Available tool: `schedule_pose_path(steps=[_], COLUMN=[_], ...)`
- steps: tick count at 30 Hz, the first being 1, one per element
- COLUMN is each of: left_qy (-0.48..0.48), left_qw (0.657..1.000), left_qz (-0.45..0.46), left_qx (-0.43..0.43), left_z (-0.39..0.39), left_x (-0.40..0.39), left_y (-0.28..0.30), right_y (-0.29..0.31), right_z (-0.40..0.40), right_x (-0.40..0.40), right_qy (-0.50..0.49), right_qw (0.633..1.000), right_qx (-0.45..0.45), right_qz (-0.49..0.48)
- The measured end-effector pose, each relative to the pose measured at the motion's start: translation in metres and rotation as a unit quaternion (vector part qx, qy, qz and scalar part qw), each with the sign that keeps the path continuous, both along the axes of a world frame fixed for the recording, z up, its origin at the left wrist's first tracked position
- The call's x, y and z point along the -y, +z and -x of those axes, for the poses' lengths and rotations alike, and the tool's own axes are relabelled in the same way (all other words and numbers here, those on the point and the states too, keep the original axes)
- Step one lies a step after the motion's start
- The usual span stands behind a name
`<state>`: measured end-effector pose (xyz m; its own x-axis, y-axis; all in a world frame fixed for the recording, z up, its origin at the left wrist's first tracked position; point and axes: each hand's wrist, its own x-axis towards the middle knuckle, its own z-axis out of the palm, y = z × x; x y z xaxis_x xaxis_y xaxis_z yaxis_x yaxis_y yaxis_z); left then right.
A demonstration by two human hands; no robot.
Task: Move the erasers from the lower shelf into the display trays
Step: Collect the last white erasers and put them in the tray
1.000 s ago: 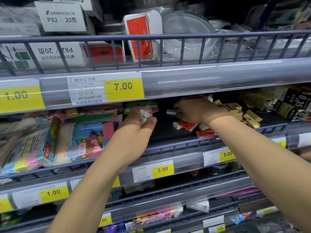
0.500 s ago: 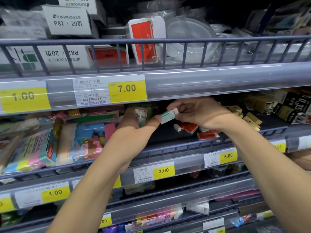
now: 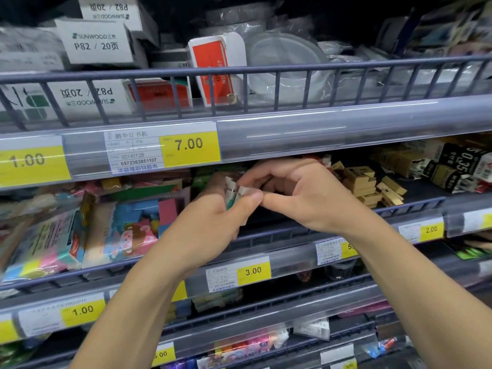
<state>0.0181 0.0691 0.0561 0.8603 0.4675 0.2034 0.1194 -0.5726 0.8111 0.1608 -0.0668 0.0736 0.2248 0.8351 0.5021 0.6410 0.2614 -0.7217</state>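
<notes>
- Left hand point(image 3: 213, 222), raised at mid-shelf height, fingers curled round a small stack of wrapped erasers point(image 3: 234, 194).
- Right hand point(image 3: 298, 193) met it, thumb and forefinger pinching the stack's edge.
- Erasers looked light, stiff, film-slick; best gripped across the flat faces.
- Beyond them, loose tan boxes point(image 3: 364, 182) lay on the shelf point(image 3: 415, 203).

Top shelf had white boxes point(image 3: 99, 42) marked "SUNWOOD P82 / 20". Yellow price tags on the shelf rails read 7.00 point(image 3: 189, 145), 1.00 point(image 3: 28, 160), 3.00 point(image 3: 253, 271), 2.00 point(image 3: 431, 230) and another 1.00 point(image 3: 83, 311). A black pack point(image 3: 464, 162) said 0.35.
</notes>
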Motion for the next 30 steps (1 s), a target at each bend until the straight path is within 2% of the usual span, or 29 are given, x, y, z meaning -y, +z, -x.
schedule_pose_path(steps=[5,8,11,14,17,19,22,24,25,27,29,30], left_qy=[-0.012,0.002,0.031,0.042,0.025,0.01,0.001,0.002,0.006,0.011,0.011,0.011], left_qw=[0.998,0.988,0.979,0.978,0.978,0.977,0.973,0.975,0.976,0.977,0.975,0.975], left_qz=[0.06,0.134,0.168,0.169,0.173,0.183,0.2,0.187,0.18,0.173,0.174,0.171], left_qx=[0.014,0.074,0.107,0.111,0.112,0.106,0.118,0.12,0.119,0.122,0.135,0.139], left_z=[0.002,-0.001,-0.004,-0.006,-0.008,-0.008,-0.008,-0.007,-0.007,-0.007,-0.007,-0.007], left_x=[-0.002,-0.002,-0.007,-0.011,-0.011,-0.01,-0.009,-0.009,-0.009,-0.009,-0.009,-0.009], left_y=[0.002,0.001,-0.003,-0.006,-0.008,-0.008,-0.008,-0.009,-0.01,-0.012,-0.015,-0.015], right_y=[-0.007,-0.006,-0.001,-0.001,-0.005,-0.006,-0.005,-0.007,-0.008,-0.009,-0.009,-0.009], right_z=[0.003,-0.016,-0.043,-0.054,-0.052,-0.053,-0.056,-0.057,-0.056,-0.049,-0.04,-0.035], right_x=[-0.006,-0.003,0.002,-0.003,-0.012,-0.018,-0.022,-0.021,-0.019,-0.013,-0.007,-0.004], right_qy=[-0.023,-0.11,-0.202,-0.202,-0.203,-0.206,-0.19,-0.181,-0.18,-0.165,-0.131,-0.114], right_qw=[0.999,0.991,0.941,0.871,0.83,0.821,0.833,0.874,0.906,0.964,0.986,0.988], right_qx=[0.016,0.08,0.217,0.304,0.327,0.332,0.344,0.315,0.267,0.111,-0.032,-0.07], right_qz=[-0.026,0.004,0.161,0.329,0.403,0.417,0.389,0.323,0.274,0.174,0.096,0.072])
